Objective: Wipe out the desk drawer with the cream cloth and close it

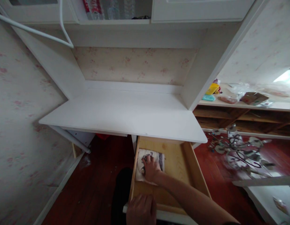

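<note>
My right hand (151, 168) lay flat on a white cloth with dark print (148, 162), fingers spread and pressing rather than closed in a grip. That cloth sat in the left rear part of an open wooden drawer (177, 162). My left hand (141, 209) was clenched over the drawer's white front edge (169, 215), holding it. The drawer stood pulled out from under the white bench (126, 115), whose top was bare. Off to the right, a metal chandelier (241, 150) lay on the red wooden floor (98, 181), below a shelf (248, 104) carrying packets.
</note>
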Available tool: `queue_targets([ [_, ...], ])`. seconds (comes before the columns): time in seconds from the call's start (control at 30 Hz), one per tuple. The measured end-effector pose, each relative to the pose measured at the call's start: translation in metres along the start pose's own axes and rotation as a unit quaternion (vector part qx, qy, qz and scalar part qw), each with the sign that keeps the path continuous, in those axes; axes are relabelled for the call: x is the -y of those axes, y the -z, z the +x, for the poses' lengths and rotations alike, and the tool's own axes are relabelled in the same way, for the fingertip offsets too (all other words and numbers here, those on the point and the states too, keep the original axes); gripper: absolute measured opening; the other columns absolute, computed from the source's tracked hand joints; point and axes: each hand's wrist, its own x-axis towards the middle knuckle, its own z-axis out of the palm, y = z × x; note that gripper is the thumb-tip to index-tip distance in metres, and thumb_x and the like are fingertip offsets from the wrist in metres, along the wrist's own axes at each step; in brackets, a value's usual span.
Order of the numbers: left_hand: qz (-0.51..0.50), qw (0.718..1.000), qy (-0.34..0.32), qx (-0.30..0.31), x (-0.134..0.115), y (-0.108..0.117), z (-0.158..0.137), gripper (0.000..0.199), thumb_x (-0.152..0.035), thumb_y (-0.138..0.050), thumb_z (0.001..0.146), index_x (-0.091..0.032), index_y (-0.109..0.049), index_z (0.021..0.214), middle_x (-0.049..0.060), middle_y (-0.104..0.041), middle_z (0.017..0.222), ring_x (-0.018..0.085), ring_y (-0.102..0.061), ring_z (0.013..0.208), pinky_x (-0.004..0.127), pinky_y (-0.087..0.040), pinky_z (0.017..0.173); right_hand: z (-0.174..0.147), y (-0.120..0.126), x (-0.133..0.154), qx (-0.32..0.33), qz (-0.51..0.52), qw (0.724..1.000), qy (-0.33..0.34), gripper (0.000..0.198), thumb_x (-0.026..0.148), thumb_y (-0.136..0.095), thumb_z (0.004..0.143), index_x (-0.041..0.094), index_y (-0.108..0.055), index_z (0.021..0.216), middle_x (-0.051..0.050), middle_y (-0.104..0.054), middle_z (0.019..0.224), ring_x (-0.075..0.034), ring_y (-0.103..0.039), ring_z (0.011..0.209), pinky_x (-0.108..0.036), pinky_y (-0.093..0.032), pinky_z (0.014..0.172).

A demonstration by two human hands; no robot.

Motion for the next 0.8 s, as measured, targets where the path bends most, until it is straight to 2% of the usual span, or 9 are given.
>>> queue_targets([
  [0.17,0.009,1.0,0.007,0.006,-0.004,0.005,0.004,0.017,-0.013,-0.051,0.086,-0.023,-0.051,0.073,-0.002,-0.054,0.059,0.016,-0.054,0.058,0.032,-0.034,0.06,0.038,0.018,-0.017,-0.027,0.014,0.999,-0.033,0.077,0.046,-0.058,0.084,0.025,-0.031,0.152,-0.019,-0.033,0.148,-0.04,-0.037,0.126,-0.056,-0.046,0.086],
  [0.33,0.013,1.0,0.007,0.009,-0.002,0.006,0.001,0.019,-0.012,-0.05,0.086,-0.024,-0.049,0.071,-0.002,-0.055,0.059,0.016,-0.054,0.058,0.033,-0.034,0.06,0.047,0.024,-0.026,-0.02,0.014,0.999,-0.036,0.076,0.047,-0.059,0.084,0.028,-0.03,0.152,-0.017,-0.034,0.148,-0.04,-0.037,0.126,-0.057,-0.048,0.083],
  [0.47,0.015,1.0,-0.005,0.003,0.0,0.004,-0.004,0.019,-0.013,-0.051,0.086,-0.024,-0.049,0.07,-0.003,-0.054,0.058,0.016,-0.054,0.056,0.033,-0.034,0.06,0.033,0.016,-0.052,-0.011,0.005,0.999,-0.039,0.077,0.043,-0.06,0.084,0.031,-0.028,0.153,-0.015,-0.03,0.153,-0.04,-0.037,0.128,-0.054,-0.048,0.086],
  [0.7,-0.001,0.999,0.01,0.044,-0.001,0.005,-0.007,0.021,-0.015,-0.049,0.088,-0.024,-0.051,0.069,-0.002,-0.058,0.06,0.017,-0.056,0.059,0.033,-0.036,0.061,-0.01,-0.002,-0.149,-0.005,-0.003,0.995,-0.101,0.074,0.038,-0.051,0.088,0.029,-0.023,0.156,-0.016,-0.026,0.157,-0.042,-0.037,0.131,-0.054,-0.046,0.089],
  [0.8,-0.007,0.998,0.003,0.061,0.0,0.006,-0.01,0.022,-0.015,-0.049,0.089,-0.024,-0.051,0.068,-0.003,-0.058,0.06,0.016,-0.056,0.058,0.033,-0.036,0.06,-0.027,-0.009,-0.174,-0.002,-0.008,0.994,-0.113,0.074,0.035,-0.049,0.088,0.027,-0.022,0.156,-0.018,-0.026,0.157,-0.042,-0.037,0.132,-0.054,-0.045,0.091],
])
